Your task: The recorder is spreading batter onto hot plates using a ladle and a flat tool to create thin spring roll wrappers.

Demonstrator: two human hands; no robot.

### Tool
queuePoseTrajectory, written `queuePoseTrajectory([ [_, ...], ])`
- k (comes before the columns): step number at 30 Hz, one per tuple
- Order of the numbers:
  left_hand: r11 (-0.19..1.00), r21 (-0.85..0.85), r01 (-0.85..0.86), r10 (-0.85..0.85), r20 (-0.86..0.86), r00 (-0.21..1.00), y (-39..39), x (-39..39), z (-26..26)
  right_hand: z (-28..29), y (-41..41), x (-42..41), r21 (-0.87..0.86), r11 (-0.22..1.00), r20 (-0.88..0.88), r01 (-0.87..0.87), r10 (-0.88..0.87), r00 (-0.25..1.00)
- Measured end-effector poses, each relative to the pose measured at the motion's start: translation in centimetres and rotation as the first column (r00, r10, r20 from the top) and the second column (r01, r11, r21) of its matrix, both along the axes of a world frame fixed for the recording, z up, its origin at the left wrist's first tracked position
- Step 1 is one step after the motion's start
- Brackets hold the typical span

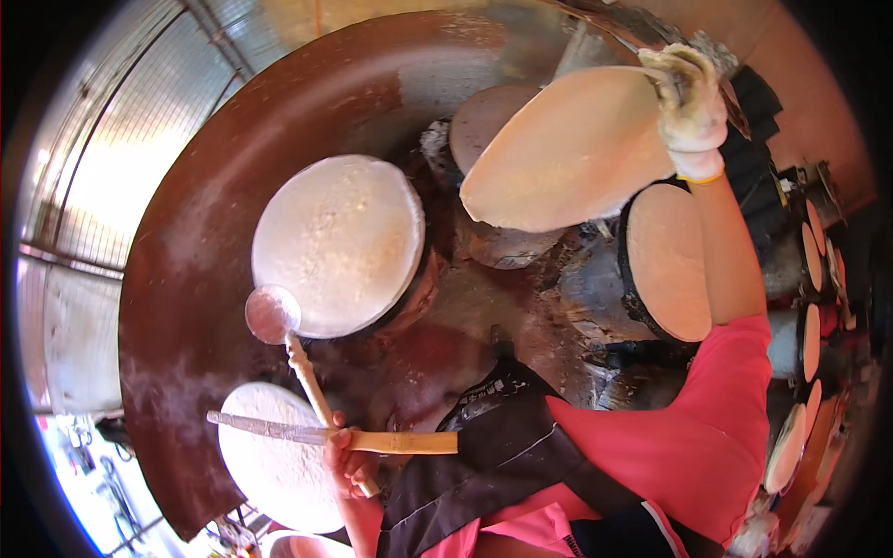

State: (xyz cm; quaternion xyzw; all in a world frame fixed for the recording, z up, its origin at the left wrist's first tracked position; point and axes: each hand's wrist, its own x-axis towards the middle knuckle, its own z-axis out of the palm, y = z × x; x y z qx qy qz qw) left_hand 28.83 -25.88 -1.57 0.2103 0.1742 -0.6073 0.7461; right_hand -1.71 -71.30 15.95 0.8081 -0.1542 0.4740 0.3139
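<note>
My left hand (347, 457) is closed on the handles of a ladle (273, 314) and a long, flat wooden spatula (279, 427), which cross in it. The ladle's round bowl overlaps the lower left rim of a round griddle (340, 244) covered with pale batter. Under the spatula lies a round white, floury-looking surface (268, 467). My right hand (691, 104), in a stained white glove, grips the upper right edge of a large, thin tan disc (568, 150); whether it is a flatbread or a plate, I cannot tell. The disc is tilted above a sooty round stove (513, 247).
Another round griddle with a tan surface (668, 261) stands beneath my right forearm. A brown round plate (488, 122) is partly behind the tilted disc. Several round griddles line the far right. A curved reddish-brown surface (181, 279) sweeps around the left; faint steam rises there.
</note>
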Motion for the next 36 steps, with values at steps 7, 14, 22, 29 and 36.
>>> queuePoseTrajectory([
  [7,0.995,0.041,-0.096,0.091,0.107,0.990,4.2,0.2,-0.3,-3.2,-1.5,12.2,0.649,0.703,0.200,-0.292,0.213,0.956],
  [14,0.939,0.183,-0.292,0.265,0.158,0.951,5.4,-0.7,-0.6,-12.0,-1.8,31.7,0.843,0.460,0.080,-0.280,0.406,0.910],
  [22,0.865,0.214,-0.455,0.447,0.085,0.890,2.1,-0.7,-1.3,-26.4,-0.3,47.4,0.861,0.508,-0.347,0.006,0.578,0.738],
  [29,0.813,0.317,-0.489,0.497,0.059,0.865,-0.8,0.1,-0.7,-27.8,0.7,50.1,0.801,0.595,-0.509,0.066,0.619,0.599],
  [36,0.823,0.156,-0.546,0.556,-0.025,0.831,-2.0,0.6,-0.6,-25.7,0.9,51.2,0.619,0.767,-0.761,0.168,0.533,0.371],
])
